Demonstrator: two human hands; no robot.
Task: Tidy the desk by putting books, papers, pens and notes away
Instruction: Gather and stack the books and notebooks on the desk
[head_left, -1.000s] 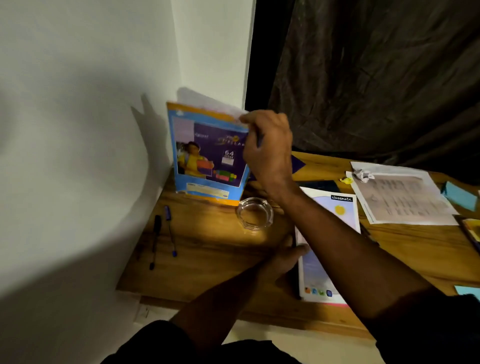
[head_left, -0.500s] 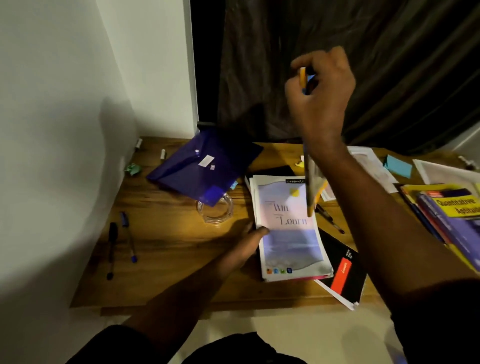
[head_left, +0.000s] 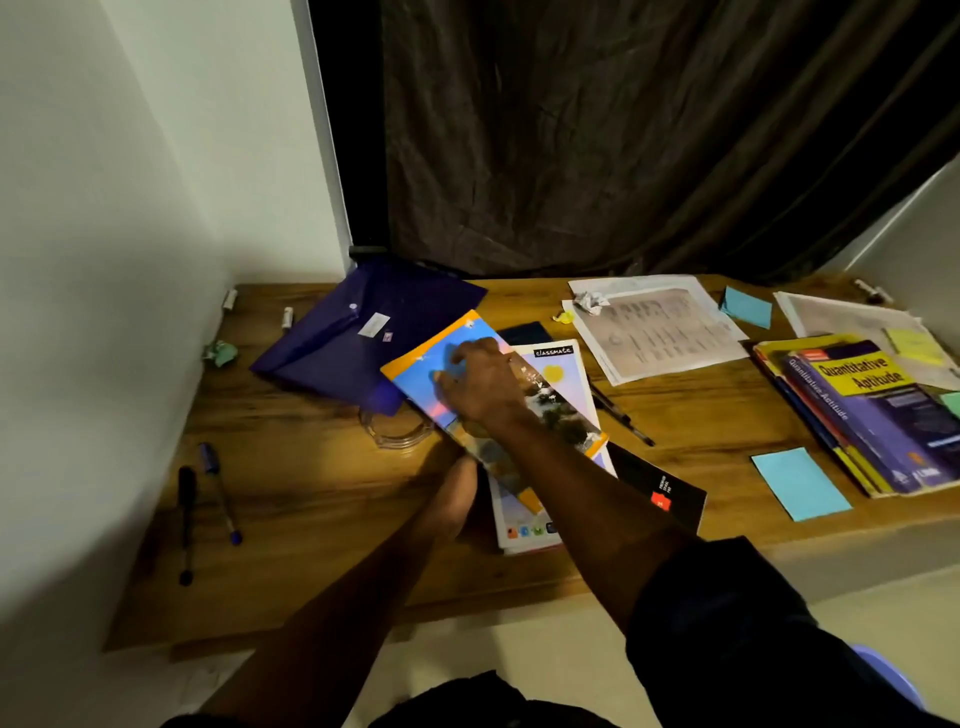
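The right hand (head_left: 480, 384) is lying palm-down on the orange-bordered notebook (head_left: 540, 415), fingers spread flat across its blue cover, and that looks like a placing press, not a lift: the notebook is sitting skewed on top of the white Classmate notebook (head_left: 563, 374), so a pile is apparently being built in the middle of the desk (head_left: 322, 499). The left hand (head_left: 457, 499) is tucking in against the near-left edge of that pile, likely bracing it so the covers can be squared up; its grip is hidden under the notebook and the right forearm, so I cannot tell whether it is spread or closed.

Underneath, a black book with a red label (head_left: 660, 493) is poking out to the right (it is making the pile's crooked base). A glass ashtray (head_left: 395, 428) is sitting just beside the pile, close enough to get nudged.

Plenty is waiting: the purple document folder (head_left: 353, 338) is lying at the back, two pens (head_left: 208, 499) are resting near the wall, printed sheets (head_left: 660, 332) are lying further right, blue sticky notes (head_left: 800, 483) are lying loose, and the Quantitative Aptitude books (head_left: 872, 410) are stacked at the right edge. I judge the tidying barely begun.
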